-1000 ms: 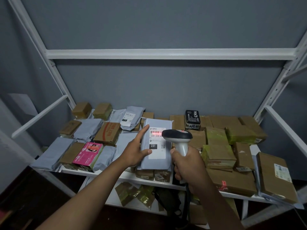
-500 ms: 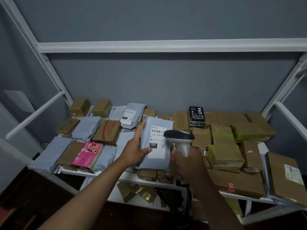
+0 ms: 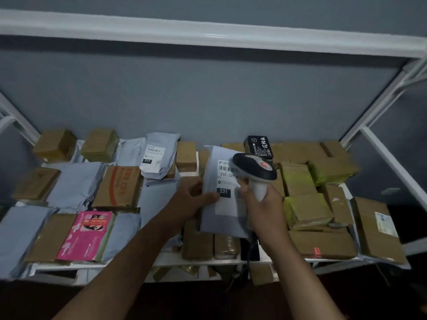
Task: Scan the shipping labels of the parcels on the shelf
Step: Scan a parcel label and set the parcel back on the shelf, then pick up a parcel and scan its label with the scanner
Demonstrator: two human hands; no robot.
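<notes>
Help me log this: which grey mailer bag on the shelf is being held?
The grey mailer marked 231, mid-shelf: the left hand grips its edge, the right hand holds the scanner over its label. The 010 mailer lies untouched.

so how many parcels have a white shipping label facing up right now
3. The grey mailer gripped by the left hand, a grey mailer at the back, and a brown box far right. Others may hide labels underneath.
</notes>
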